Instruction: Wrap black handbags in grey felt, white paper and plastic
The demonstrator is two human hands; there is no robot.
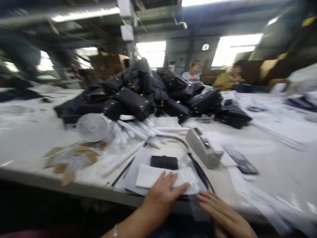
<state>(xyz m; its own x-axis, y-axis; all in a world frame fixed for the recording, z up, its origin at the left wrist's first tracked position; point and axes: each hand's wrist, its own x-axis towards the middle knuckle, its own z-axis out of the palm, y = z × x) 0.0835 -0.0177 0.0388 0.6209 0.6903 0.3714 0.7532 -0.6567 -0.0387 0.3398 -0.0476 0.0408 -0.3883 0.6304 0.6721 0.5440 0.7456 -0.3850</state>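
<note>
My left hand [160, 193] lies with fingers stretched out on a folded white sheet [148, 177], pressing it from above. My right hand [220, 211] is at the table's front edge, fingers extended and touching the corner of a translucent sheet [198, 206] that hangs over the edge. Just beyond the white sheet sits a small black padded piece [164, 162], on more translucent sheeting [132, 177]. A black strap [173, 137] curves around these things. Motion blur hides fine detail.
A tape dispenser [204, 150] and a phone [244, 163] lie to the right. At left are a small white fan [93, 127] and brown paper pieces [81, 156]. Black bags [131, 100] are heaped behind white tubes [133, 130]. Two people [192, 74] work across the table.
</note>
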